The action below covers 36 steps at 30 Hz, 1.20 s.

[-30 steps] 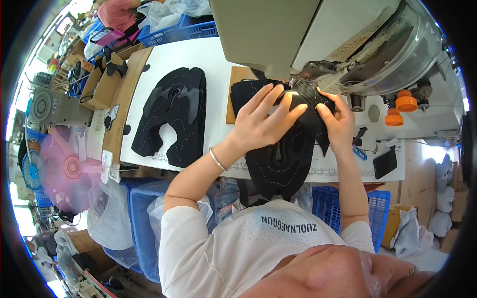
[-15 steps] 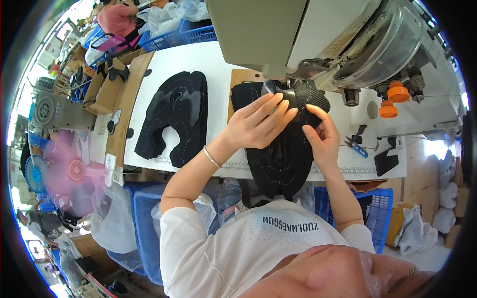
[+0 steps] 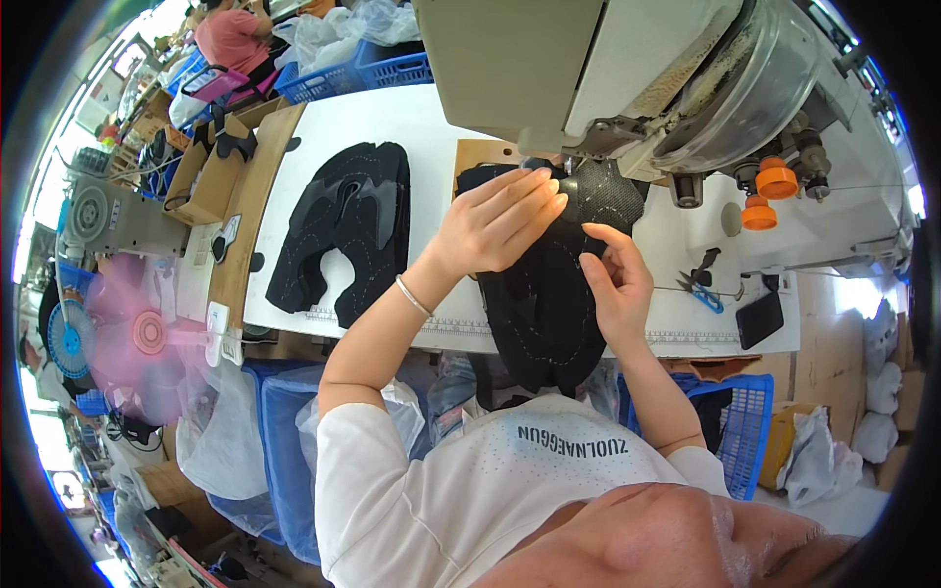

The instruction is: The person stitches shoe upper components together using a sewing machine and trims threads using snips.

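Observation:
A black stitched fabric piece with pale dashed lines lies under the head of a sewing machine, its lower end hanging over the table's front edge. My left hand lies on its upper part near the needle area, fingers stretched out and close together. At the piece's right side my right hand rests with thumb and index fingertip apart, touching the fabric. A smooth dark patch and a mesh-textured patch show beside the needle area. The needle itself is hard to make out.
A similar black horseshoe-shaped stack lies left on the white table. Blue-handled snips and a black flat object are at the right. Blue crates and a pink fan stand around. Another person sits far left.
The black piece under the machine has shifted and turned slightly. My right hand has moved a little left and down, and my left hand has moved slightly left with its fingers closer together.

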Each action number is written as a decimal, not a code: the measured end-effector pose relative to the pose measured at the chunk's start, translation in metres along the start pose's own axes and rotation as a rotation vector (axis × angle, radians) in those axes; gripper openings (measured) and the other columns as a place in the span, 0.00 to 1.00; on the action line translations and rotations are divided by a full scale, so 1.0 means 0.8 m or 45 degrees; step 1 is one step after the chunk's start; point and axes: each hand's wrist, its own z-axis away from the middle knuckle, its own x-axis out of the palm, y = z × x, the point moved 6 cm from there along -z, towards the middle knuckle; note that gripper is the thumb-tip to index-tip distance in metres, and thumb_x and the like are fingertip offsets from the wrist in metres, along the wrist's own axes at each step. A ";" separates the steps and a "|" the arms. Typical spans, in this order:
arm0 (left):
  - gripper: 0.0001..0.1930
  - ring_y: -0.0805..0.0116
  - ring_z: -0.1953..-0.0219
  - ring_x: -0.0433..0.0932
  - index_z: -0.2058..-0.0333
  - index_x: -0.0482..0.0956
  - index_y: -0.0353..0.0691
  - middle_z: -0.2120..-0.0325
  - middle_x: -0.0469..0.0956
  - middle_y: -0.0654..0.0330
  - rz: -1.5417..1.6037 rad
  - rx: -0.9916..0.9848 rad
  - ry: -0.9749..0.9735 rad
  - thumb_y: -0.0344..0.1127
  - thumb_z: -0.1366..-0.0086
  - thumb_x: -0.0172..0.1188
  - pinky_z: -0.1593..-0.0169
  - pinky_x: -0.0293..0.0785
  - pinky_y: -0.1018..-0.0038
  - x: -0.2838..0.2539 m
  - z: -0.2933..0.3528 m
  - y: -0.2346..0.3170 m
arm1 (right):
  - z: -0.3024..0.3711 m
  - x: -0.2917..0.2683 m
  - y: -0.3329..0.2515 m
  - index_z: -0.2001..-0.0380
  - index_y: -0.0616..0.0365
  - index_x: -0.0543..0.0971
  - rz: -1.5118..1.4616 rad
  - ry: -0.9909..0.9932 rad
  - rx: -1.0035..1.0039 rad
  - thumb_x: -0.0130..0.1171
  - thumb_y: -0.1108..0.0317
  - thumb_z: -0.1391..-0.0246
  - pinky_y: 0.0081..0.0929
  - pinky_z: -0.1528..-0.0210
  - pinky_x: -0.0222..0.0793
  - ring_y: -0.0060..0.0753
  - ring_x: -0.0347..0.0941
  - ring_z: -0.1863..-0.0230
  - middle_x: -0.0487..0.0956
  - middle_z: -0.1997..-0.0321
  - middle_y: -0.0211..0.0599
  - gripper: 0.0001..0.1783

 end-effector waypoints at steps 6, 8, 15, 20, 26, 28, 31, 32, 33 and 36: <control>0.18 0.61 0.59 0.82 0.61 0.83 0.35 0.61 0.82 0.57 0.156 -0.128 -0.004 0.25 0.55 0.66 0.55 0.81 0.68 0.006 0.005 -0.029 | -0.018 0.006 -0.002 0.50 0.57 0.77 -0.012 0.016 -0.083 0.58 0.74 0.40 0.11 0.74 0.49 0.08 0.53 0.76 0.61 0.75 0.16 0.14; 0.18 0.59 0.63 0.82 0.60 0.83 0.37 0.60 0.82 0.55 0.251 -0.235 -0.017 0.25 0.54 0.65 0.59 0.78 0.68 0.008 0.002 -0.039 | -0.029 0.007 -0.005 0.51 0.57 0.77 -0.024 0.032 -0.101 0.58 0.74 0.40 0.11 0.74 0.49 0.07 0.53 0.76 0.61 0.75 0.16 0.13; 0.07 0.65 0.63 0.82 0.64 0.82 0.34 0.66 0.82 0.53 0.684 -1.279 0.011 0.29 0.39 0.59 0.59 0.76 0.72 0.038 0.020 -0.078 | -0.052 0.005 -0.001 0.56 0.58 0.80 -0.039 0.108 -0.037 0.59 0.74 0.41 0.10 0.74 0.53 0.07 0.58 0.77 0.67 0.77 0.16 0.10; 0.09 0.75 0.71 0.76 0.65 0.78 0.33 0.77 0.75 0.64 1.404 -2.063 -0.026 0.33 0.37 0.57 0.70 0.71 0.76 0.100 0.034 -0.103 | -0.055 -0.003 0.006 0.59 0.58 0.81 0.011 0.116 -0.038 0.60 0.73 0.41 0.10 0.73 0.57 0.07 0.62 0.75 0.74 0.75 0.18 0.08; 0.04 0.82 0.73 0.69 0.63 0.79 0.39 0.74 0.74 0.68 1.343 -1.888 0.435 0.29 0.36 0.59 0.71 0.65 0.81 0.069 0.032 -0.086 | -0.048 -0.023 -0.028 0.59 0.56 0.83 0.600 0.175 -0.481 0.63 0.74 0.48 0.29 0.50 0.67 0.35 0.72 0.56 0.77 0.57 0.36 0.12; 0.01 0.84 0.73 0.69 0.65 0.78 0.40 0.75 0.74 0.69 1.150 -1.805 0.652 0.29 0.35 0.60 0.71 0.66 0.83 0.023 0.054 -0.068 | -0.029 -0.027 -0.038 0.59 0.56 0.83 0.650 0.240 -0.556 0.63 0.74 0.49 0.31 0.47 0.66 0.39 0.71 0.53 0.77 0.55 0.36 0.12; 0.04 0.74 0.60 0.80 0.60 0.74 0.40 0.62 0.80 0.62 1.448 -1.756 1.071 0.25 0.30 0.51 0.53 0.79 0.74 -0.061 0.079 -0.042 | -0.001 -0.015 -0.050 0.56 0.58 0.82 0.762 0.237 -0.662 0.62 0.74 0.48 0.34 0.41 0.64 0.45 0.71 0.45 0.76 0.48 0.39 0.14; 0.07 0.70 0.54 0.79 0.56 0.74 0.38 0.57 0.80 0.59 1.567 -1.517 1.196 0.25 0.29 0.49 0.49 0.76 0.72 -0.091 0.085 -0.035 | 0.005 0.001 -0.045 0.54 0.59 0.80 0.571 0.071 -0.591 0.62 0.74 0.48 0.34 0.40 0.64 0.45 0.70 0.43 0.74 0.45 0.41 0.16; 0.13 0.67 0.50 0.78 0.48 0.72 0.35 0.52 0.79 0.56 1.466 -1.533 1.190 0.26 0.29 0.47 0.44 0.74 0.71 -0.115 0.097 -0.033 | 0.010 0.018 -0.041 0.52 0.60 0.79 0.378 -0.092 -0.516 0.62 0.74 0.48 0.35 0.39 0.63 0.45 0.69 0.41 0.73 0.42 0.42 0.18; 0.20 0.64 0.47 0.78 0.38 0.63 0.33 0.48 0.77 0.53 1.446 -1.521 1.125 0.29 0.28 0.45 0.44 0.75 0.70 -0.172 0.111 -0.029 | 0.006 0.067 -0.046 0.38 0.61 0.66 0.212 -0.233 -0.536 0.65 0.69 0.47 0.36 0.34 0.59 0.46 0.63 0.34 0.65 0.34 0.46 0.34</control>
